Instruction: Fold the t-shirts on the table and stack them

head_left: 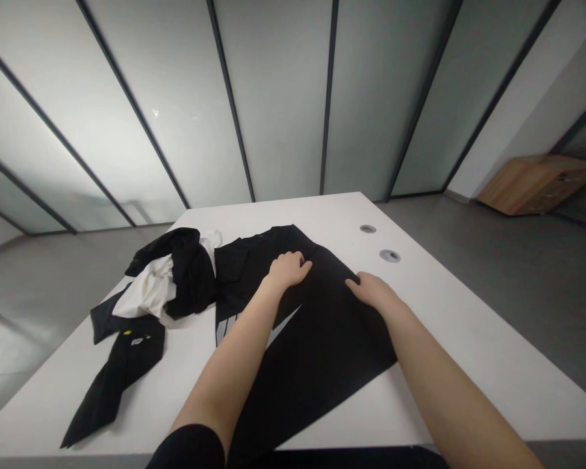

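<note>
A black T-shirt [322, 326] with a light grey print lies spread on the white table [469, 365], its neckline toward the far side. Part of it is folded over, and the print is partly covered by that layer and by my left forearm. My left hand [289, 268] rests on the upper middle of the shirt, fingers curled in on the cloth. My right hand [371, 291] pinches the shirt's right edge between thumb and fingers.
Left of the shirt is a heap of crumpled black clothes [193, 277] and a white garment [149, 290]. A black sleeve [122, 378] trails toward the near left. Two round grommets [389, 256] sit in the tabletop. A wooden cabinet [542, 182] stands far right.
</note>
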`<action>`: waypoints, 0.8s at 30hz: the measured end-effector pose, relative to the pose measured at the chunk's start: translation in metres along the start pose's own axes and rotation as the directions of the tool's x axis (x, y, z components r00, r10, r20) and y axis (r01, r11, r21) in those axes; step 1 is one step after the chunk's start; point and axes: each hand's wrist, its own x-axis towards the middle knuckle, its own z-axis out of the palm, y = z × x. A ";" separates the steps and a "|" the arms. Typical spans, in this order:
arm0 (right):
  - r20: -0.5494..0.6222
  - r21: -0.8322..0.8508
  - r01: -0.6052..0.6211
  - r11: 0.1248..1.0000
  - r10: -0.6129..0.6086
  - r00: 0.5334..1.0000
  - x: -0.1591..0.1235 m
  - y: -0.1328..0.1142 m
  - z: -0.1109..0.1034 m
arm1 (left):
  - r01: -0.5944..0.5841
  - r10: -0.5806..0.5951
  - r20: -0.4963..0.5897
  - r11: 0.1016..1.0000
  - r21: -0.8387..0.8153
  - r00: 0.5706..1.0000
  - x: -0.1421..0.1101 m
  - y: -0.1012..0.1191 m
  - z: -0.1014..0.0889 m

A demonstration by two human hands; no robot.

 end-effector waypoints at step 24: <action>-0.236 0.127 0.475 0.871 -0.439 0.867 -0.037 -0.058 0.012 | -0.180 -0.050 -0.356 0.794 -0.581 0.933 0.049 -0.052 0.078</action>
